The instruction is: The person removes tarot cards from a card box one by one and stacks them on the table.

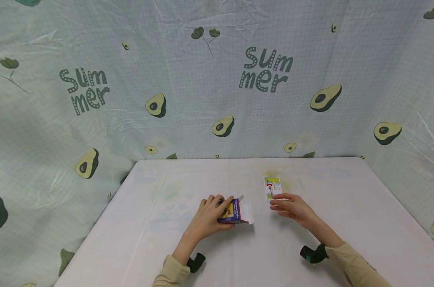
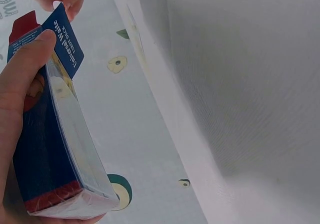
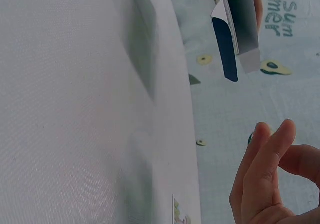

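The box [image 1: 232, 213] has its flap open, though I can't tell what's inside; the left hand [image 1: 209, 217] grips it above the table [image 1: 192, 175]. The right hand [image 1: 294, 208] hovers with loose, empty fingers near a card [image 1: 272, 186] lying face-up on the table. Avocado-print cloth [image 1: 188, 79] hangs behind.

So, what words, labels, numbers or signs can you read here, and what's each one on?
"sum mer": printed more than once on the pale grey-green avocado-patterned cloth backdrop.
"Universal Waite": on the dark blue, red-edged cardboard box.
"TAROT DECK": on the same box, beneath that title.
Small white print near the box's open end: too blurred to read.
Rectangular white-bordered picture card: any print is too small to read.
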### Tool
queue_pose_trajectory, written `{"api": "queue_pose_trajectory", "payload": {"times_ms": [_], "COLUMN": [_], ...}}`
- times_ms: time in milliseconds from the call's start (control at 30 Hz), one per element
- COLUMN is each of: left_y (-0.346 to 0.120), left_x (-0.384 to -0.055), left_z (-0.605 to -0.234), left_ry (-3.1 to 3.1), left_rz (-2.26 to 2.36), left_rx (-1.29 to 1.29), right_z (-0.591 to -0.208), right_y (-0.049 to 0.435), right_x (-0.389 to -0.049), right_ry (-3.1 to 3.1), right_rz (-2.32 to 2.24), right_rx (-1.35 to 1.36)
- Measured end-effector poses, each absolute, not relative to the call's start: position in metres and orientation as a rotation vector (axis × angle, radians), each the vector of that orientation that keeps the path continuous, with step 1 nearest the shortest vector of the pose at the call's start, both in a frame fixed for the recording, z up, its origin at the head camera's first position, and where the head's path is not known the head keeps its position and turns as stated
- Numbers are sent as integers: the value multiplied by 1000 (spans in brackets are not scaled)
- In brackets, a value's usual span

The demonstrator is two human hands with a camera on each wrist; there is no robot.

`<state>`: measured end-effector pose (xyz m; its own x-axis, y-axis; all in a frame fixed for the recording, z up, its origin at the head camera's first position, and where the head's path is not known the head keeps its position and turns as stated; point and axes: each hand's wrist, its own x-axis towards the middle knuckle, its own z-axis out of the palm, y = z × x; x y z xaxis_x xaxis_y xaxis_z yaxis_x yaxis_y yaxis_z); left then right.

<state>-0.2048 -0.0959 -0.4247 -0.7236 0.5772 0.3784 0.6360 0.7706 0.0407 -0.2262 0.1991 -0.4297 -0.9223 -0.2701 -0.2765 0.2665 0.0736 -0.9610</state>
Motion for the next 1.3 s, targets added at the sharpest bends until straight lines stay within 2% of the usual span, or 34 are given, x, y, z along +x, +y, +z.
{"api": "queue_pose_trajectory", "payload": {"times_ms": [1300], "left_y": [-88], "left_x": [-206], "left_z": [-422], "left_ry": [-2605], "left_rz": [-178], "left_rx": [-938], "right_z": [-420], "right_y": [161], "right_x": [-218], "right_ry": [2060], "right_rz": [-1802], "right_rx": [-233]}}
